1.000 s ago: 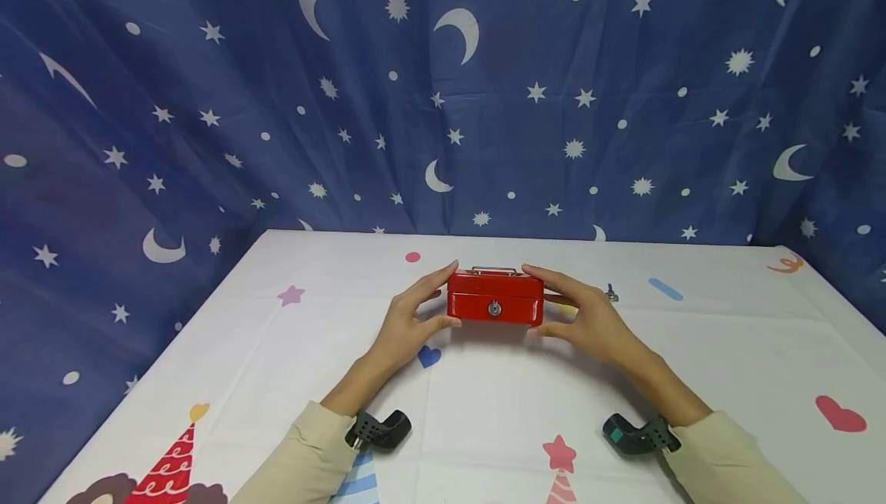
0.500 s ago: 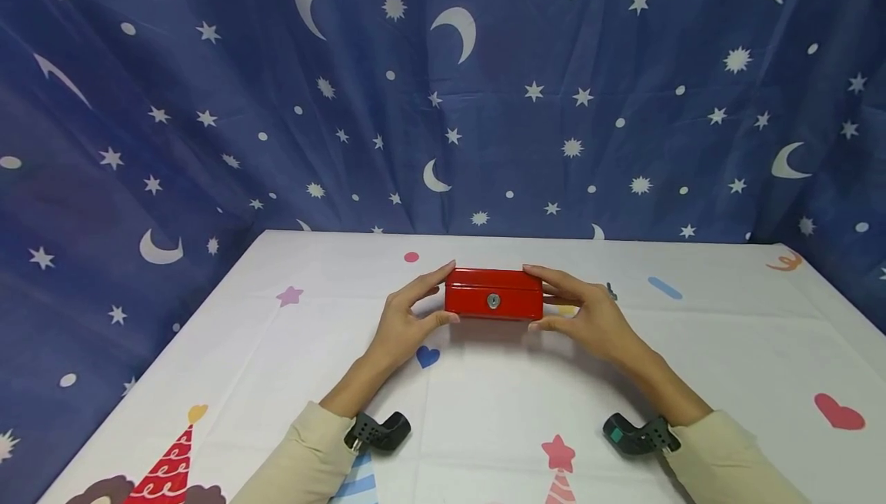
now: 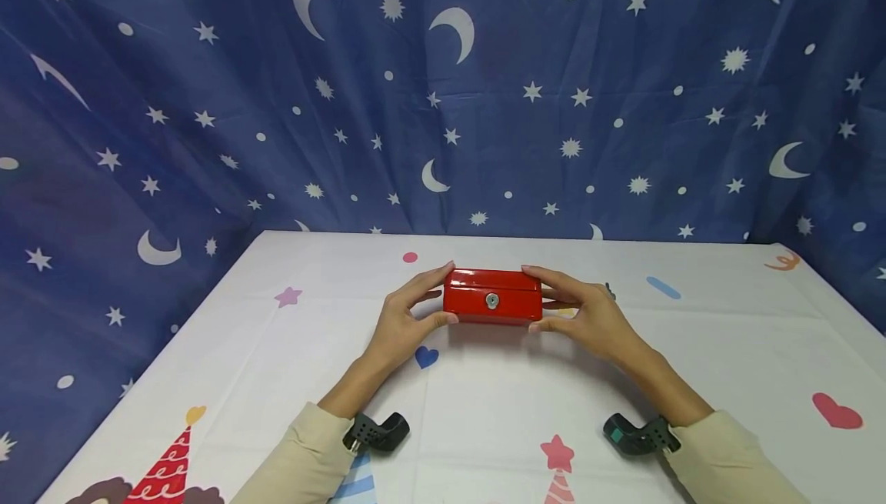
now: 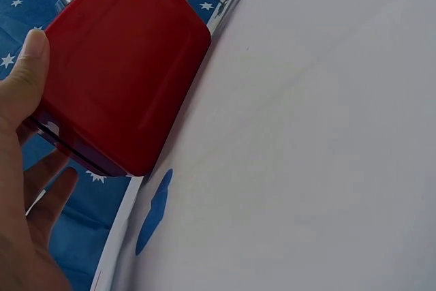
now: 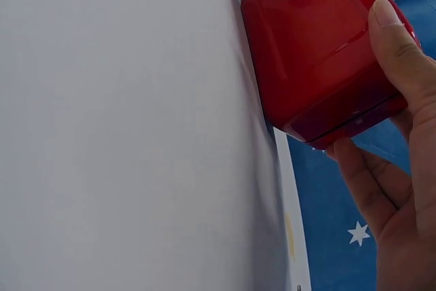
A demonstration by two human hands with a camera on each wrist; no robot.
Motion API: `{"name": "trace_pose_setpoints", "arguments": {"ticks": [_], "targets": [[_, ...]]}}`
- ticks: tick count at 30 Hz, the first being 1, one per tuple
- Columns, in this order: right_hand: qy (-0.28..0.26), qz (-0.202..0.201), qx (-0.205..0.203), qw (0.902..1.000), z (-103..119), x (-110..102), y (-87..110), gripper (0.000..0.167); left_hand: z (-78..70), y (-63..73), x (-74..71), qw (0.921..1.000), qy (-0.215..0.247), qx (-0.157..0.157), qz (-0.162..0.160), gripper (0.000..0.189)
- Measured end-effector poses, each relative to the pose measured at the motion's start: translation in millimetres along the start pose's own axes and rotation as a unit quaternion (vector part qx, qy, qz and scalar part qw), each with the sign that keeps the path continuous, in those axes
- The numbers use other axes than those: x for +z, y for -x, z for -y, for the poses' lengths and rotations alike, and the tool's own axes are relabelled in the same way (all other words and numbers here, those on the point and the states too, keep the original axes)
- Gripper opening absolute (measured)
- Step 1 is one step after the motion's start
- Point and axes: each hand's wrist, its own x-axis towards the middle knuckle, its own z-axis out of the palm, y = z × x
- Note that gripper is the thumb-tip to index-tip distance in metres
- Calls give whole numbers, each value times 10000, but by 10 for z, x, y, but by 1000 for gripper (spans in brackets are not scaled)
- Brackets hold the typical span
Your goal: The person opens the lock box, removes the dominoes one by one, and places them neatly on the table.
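Note:
In the head view a small red cash box [image 3: 492, 296] with a round silver keyhole lock [image 3: 492, 301] on its front is held between both hands. My left hand [image 3: 404, 323] grips its left end, index fingertip at the top corner and thumb at the lower front. My right hand [image 3: 588, 319] holds the other end in the same way. Both wrist views show the box's smooth underside [image 4: 126, 66], tipped and raised over the white cloth. In the right wrist view the right thumb [image 5: 395, 39] presses near the lock side.
A small dark metal piece [image 3: 610, 290], partly hidden, lies just behind the right hand. The white tablecloth [image 3: 484, 404] bears printed hearts, stars and party hats. A blue curtain [image 3: 512, 104] with moons and stars hangs behind the table.
The box has tilted, so the wire handle on its lid, seen a second ago, is out of sight. Both hands keep their hold and have hardly moved.

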Motion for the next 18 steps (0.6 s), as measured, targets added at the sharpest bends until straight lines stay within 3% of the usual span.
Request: {"name": "trace_pose_setpoints", "arguments": {"ticks": [18], "targets": [[113,305,153,9994,58,-51,-37,78,-25,-19,8,9991,230,-344,55,61]]}}
